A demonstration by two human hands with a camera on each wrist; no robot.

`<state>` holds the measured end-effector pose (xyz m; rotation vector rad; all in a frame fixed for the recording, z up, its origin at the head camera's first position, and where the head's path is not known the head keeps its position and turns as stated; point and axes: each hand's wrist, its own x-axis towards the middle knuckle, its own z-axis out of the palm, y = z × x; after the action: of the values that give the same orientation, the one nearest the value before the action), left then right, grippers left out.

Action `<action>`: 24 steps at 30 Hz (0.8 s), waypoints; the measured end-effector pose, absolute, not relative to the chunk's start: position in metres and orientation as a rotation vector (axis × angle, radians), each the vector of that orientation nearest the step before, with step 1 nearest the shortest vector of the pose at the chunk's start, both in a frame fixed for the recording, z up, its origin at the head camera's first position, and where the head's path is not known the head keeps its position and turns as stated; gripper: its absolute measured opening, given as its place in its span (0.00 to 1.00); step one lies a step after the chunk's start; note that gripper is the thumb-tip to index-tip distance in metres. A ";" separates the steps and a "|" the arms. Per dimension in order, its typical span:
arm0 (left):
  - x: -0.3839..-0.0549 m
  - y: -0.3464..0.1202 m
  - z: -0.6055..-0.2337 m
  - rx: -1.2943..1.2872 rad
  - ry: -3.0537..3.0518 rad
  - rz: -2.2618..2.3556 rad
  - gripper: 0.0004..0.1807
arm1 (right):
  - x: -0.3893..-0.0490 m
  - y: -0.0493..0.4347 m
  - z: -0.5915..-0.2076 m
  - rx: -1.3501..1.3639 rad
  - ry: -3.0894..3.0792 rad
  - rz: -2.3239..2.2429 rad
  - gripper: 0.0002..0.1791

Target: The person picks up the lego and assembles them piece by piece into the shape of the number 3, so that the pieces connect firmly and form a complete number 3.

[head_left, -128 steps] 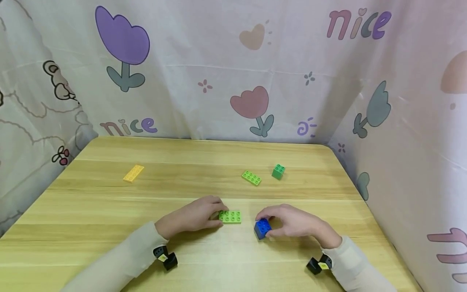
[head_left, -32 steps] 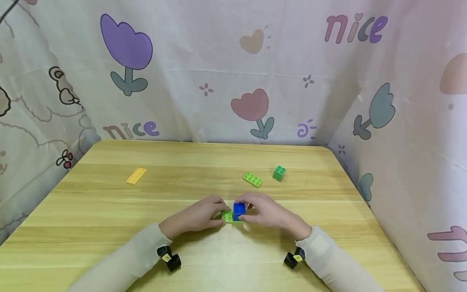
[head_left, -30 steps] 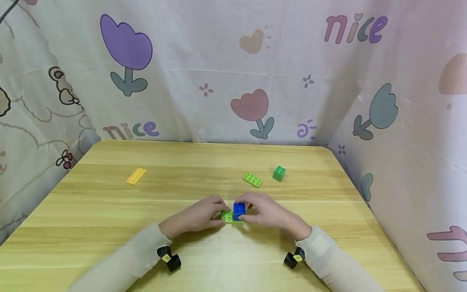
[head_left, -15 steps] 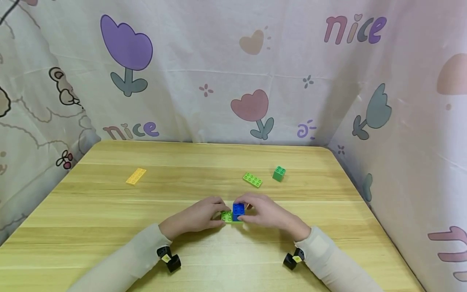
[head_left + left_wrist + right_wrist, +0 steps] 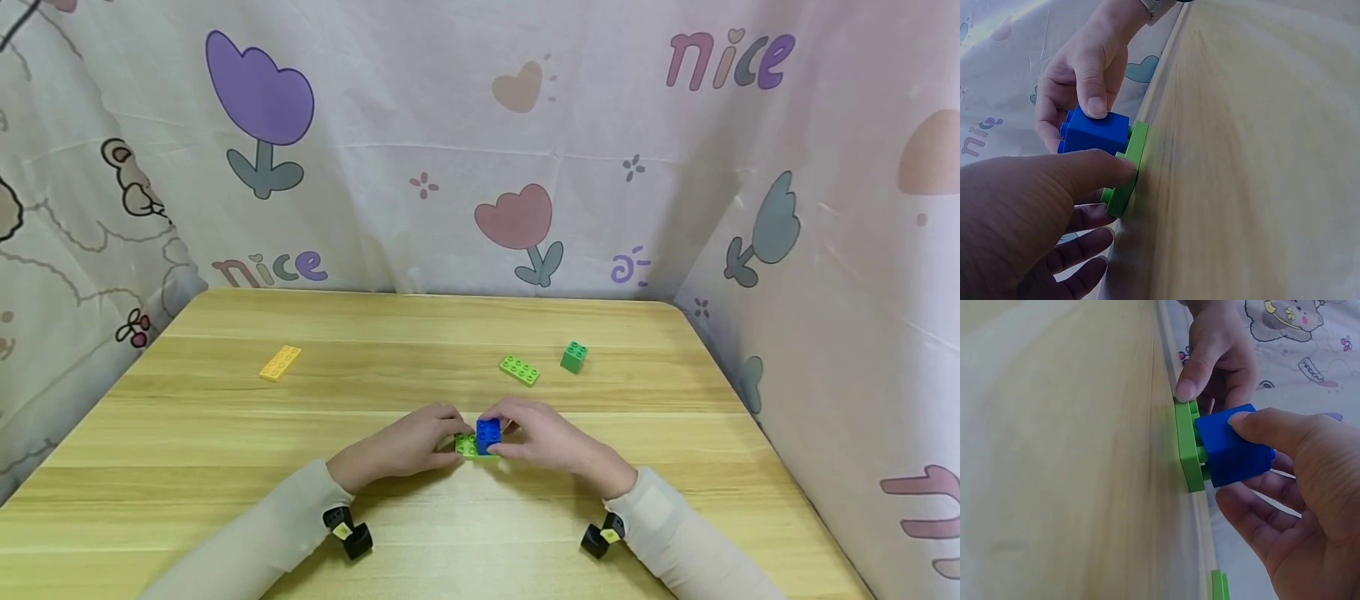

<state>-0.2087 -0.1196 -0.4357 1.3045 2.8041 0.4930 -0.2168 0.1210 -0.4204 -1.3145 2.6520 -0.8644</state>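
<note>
My right hand (image 5: 551, 435) pinches a blue building brick (image 5: 488, 435) between thumb and fingers. The brick sits over the right part of a light green flat brick (image 5: 466, 445), and in the right wrist view the green studs (image 5: 1202, 464) still show beneath it, with the blue brick (image 5: 1235, 444) slightly tilted. My left hand (image 5: 405, 440) holds the flat brick's left end, its thumb on one side in the left wrist view. The flat brick (image 5: 1132, 169) lies on the wooden table (image 5: 450, 533). Fingers hide part of both bricks.
Behind the hands lie a second light green flat brick (image 5: 519, 369) and a dark green brick (image 5: 573, 357). A yellow flat brick (image 5: 281, 363) is at the far left. A printed curtain (image 5: 405, 150) borders the table's back and sides.
The right hand has brought the blue brick from the table on the right to over the green flat brick. In the last second it shifts slightly left; the left hand stays put.
</note>
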 end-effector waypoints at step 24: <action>-0.208 -0.120 -0.435 1.273 2.798 0.497 0.23 | -0.216 0.123 -0.422 -1.248 2.654 -0.936 0.18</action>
<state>-0.2079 -0.1195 -0.4347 1.2734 2.7978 0.4967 -0.2162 0.1233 -0.4217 -1.2484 2.6543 -0.9363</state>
